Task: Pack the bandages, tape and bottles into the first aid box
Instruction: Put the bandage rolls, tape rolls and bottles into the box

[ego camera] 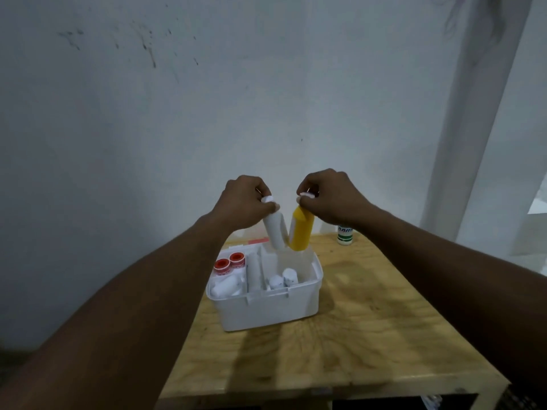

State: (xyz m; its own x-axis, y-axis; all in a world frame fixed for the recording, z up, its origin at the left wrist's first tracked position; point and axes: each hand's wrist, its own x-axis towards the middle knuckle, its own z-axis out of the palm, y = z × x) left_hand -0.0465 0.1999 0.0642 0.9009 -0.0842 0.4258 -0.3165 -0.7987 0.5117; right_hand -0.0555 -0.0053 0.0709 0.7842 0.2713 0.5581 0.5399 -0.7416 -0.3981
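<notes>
Nearest to us is the bare front of the wooden worktop (340,350), with our two forearms reaching over it toward the white box (266,309), which sits open near the worktop's left edge. Above the box's back rim, our left hand (245,202) has its grip closed around the cap end of a white bottle (275,232), which hangs tilted with its base just over the right compartment. Beside it, our right hand (328,196) grips the white cap of a yellow bottle (300,232) the same way; this bottle also tilts, and the lower ends of the two bottles come close together, touching or nearly so. Inside the box, the left compartment holds two tape rolls (229,263) with red ends at the back and white bandage rolls (225,287) at the front. A narrow middle slot holds a long white item we cannot identify. The right compartment holds two small white bottles (284,280) at its front. Behind and to the right of the box, a small green-labelled bottle (344,233) stands on the worktop, partly hidden by our right wrist.
</notes>
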